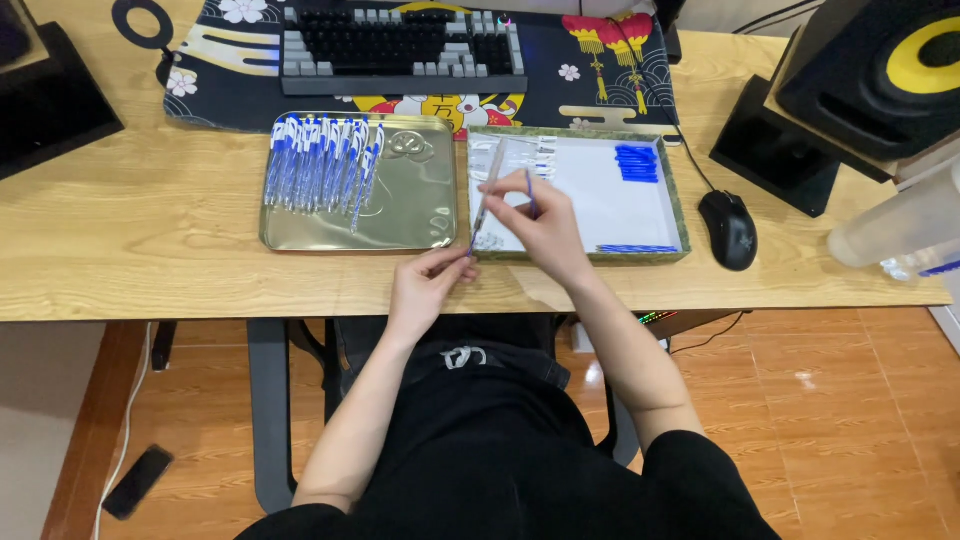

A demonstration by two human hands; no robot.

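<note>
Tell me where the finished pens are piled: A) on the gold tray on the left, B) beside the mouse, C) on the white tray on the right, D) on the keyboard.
A: the blue-and-white pens lie in a row on the gold tray, left of the white tray that holds loose parts.

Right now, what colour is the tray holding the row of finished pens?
Gold, a shiny metal tray; the pens are blue and white. The head view shows it best.

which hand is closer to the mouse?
Right. The right hand is over the white tray, just left of the black mouse; the left hand sits farther left, at the desk's front edge.
</note>
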